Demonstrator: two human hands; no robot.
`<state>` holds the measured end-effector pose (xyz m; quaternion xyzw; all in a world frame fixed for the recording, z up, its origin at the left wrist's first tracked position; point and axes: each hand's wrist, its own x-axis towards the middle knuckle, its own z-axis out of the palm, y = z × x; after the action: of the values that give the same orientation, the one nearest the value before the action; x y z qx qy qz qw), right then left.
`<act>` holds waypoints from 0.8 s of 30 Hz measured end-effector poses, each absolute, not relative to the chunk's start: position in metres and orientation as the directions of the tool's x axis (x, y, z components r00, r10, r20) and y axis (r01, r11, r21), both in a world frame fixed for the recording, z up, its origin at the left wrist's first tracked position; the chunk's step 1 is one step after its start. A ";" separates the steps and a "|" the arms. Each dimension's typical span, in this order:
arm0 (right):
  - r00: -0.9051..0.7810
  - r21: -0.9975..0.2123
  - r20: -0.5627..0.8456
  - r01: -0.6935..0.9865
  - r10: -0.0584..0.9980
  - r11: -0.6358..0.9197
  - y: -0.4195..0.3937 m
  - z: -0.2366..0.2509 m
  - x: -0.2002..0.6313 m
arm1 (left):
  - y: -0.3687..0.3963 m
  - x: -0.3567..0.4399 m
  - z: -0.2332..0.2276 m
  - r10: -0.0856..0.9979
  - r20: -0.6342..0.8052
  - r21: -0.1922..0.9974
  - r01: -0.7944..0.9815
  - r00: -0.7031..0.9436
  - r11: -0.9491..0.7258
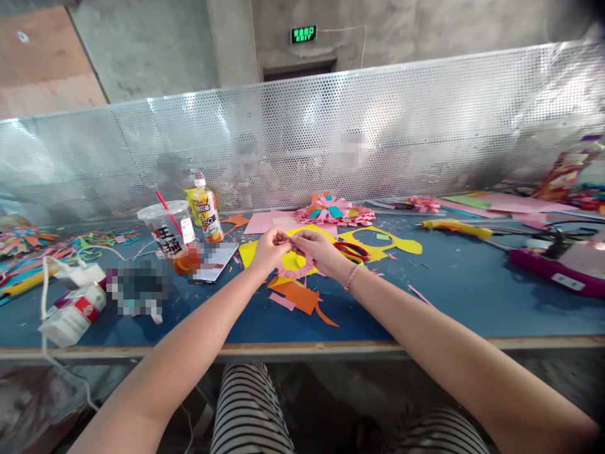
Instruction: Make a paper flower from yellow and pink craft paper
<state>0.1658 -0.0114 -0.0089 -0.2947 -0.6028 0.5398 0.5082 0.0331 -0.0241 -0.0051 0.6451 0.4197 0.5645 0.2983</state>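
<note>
Two hands, left (270, 248) and right (320, 250), meet over one pink pleated paper ring (295, 265) at a blue worktable (454, 296). Also counted: one lidded plastic cup (166, 228) (red straw included), one juice bottle (208, 214), one pair of red-handled scissors (352, 251), one finished paper flower (333, 211) and one yellow glue gun (456, 227).

Pink fringed paper strip (297, 267), yellow paper (293, 257), blue table (454, 296).

Craft workshop: blue workbench (472, 302), paper scraps (302, 296), perforated metal divider (425, 126), concrete walls.
</note>
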 end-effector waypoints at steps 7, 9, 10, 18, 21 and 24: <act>-0.305 -0.940 0.286 -0.272 0.909 0.204 -0.014 -0.008 0.166 | -0.024 0.035 -0.006 0.894 0.449 0.881 0.166 0.000 -0.443; -0.302 -0.941 0.281 -0.275 0.911 0.199 -0.014 -0.008 0.166 | -0.023 0.034 -0.007 0.894 0.447 0.883 0.164 -0.004 -0.440; -0.301 -0.943 0.274 -0.272 0.913 0.194 -0.014 -0.008 0.166 | -0.022 0.034 -0.007 0.896 0.444 0.885 0.159 -0.005 -0.438; -0.299 -0.947 0.266 -0.258 0.916 0.191 -0.015 -0.006 0.166 | -0.022 0.034 -0.007 0.898 0.439 0.895 0.091 -0.004 -0.437; -0.291 -0.950 0.292 -0.202 0.911 0.240 -0.012 -0.007 0.167 | -0.020 0.034 -0.008 0.895 0.446 0.893 0.061 0.012 -0.446; -0.285 -0.949 0.308 -0.156 0.908 0.273 -0.007 -0.009 0.168 | -0.020 0.033 -0.009 0.893 0.450 0.893 0.017 0.035 -0.450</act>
<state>0.1676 -0.0067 -0.0090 -0.3073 -0.6111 0.5189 0.5127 0.0334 -0.0195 -0.0091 0.6159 0.3693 0.5881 0.3720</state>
